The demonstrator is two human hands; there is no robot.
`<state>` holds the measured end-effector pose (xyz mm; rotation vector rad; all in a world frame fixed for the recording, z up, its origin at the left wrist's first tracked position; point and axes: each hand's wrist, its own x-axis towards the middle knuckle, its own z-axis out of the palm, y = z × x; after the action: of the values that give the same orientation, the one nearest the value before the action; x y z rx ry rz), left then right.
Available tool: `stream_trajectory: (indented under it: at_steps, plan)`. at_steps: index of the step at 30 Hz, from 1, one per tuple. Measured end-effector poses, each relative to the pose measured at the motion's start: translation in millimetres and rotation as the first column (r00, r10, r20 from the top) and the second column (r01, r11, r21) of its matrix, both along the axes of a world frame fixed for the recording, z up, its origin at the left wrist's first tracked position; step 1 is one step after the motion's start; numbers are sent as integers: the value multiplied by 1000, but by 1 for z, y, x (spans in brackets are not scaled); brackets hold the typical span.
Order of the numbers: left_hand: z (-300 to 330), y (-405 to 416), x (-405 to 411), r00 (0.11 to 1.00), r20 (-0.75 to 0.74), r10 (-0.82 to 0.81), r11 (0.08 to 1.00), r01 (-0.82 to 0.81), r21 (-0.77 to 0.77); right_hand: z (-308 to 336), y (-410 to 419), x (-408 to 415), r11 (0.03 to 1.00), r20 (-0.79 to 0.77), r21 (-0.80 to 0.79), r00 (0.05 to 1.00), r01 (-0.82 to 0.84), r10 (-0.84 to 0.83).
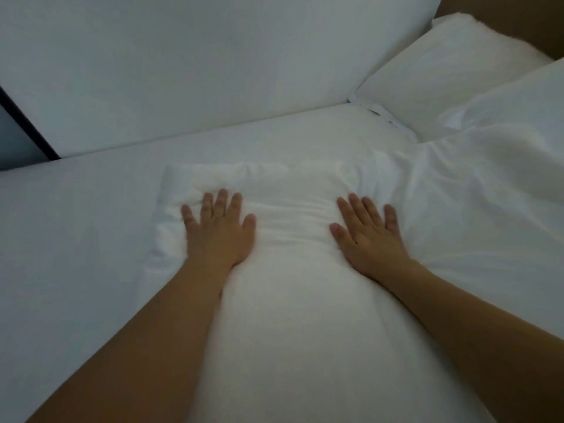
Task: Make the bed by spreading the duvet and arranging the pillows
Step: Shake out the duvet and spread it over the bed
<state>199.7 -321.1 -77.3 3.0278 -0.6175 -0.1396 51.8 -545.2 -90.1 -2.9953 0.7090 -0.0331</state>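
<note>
Both hands [219, 233] flat on duvet [293, 270]

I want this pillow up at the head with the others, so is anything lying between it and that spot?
Nothing visible blocks it. Both the left hand and right hand lie flat on the pillow. Between it and the two pillows at the head lies only bare sheet and, nearer, the rumpled duvet.

bed [76, 239] | white sheet | duvet [290, 300] spread | two pillows [442, 77] far right
</note>
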Motion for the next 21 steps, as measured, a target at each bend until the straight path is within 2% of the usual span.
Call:
stream_trajectory:
  at_steps: [2, 3, 6, 8, 10, 13, 14, 16, 18, 21]
  plan:
    - [20, -5, -8, 997, -55, 50, 999, -49, 12, 3, 3, -4, 1000, -13, 6, 1000, 4, -4]
    - [34, -9, -25, 999, -38, 10, 1000, -10, -5, 5, 5, -7, 1000, -23, 18, 1000, 13, -12]
    - [58, 7, -120, 965, 88, -248, 964, 255, -76, 16, 13, -31, 995, -54, 95, 998, 20, -15]
    - [46, 43, -173, 927, 116, -358, 930, 365, -49, 25, 20, -54, 992, -62, 128, 998, -19, 27]
    - [27, 65, -182, 950, 85, -301, 953, 301, 4, 33, 32, -86, 989, -58, 128, 995, -75, 83]
    - [32, 38, -181, 989, 73, -132, 991, 133, -10, 37, 44, -128, 989, -86, 93, 989, -112, 120]
    - [41, 21, -194, 988, 82, -129, 990, 133, -42, 38, 44, -139, 991, -102, 84, 989, -102, 111]
    - [51, -2, -233, 969, 92, -228, 967, 236, -96, 44, 39, -160, 995, -121, 58, 989, -78, 85]
    - [42, 11, -268, 942, 90, -323, 944, 328, -44, 51, 27, -183, 998, -138, 7, 988, -68, 69]
    - [23, 58, -269, 969, 150, -196, 980, 196, 18, 61, -5, -225, 989, -142, -145, 990, -20, -1]
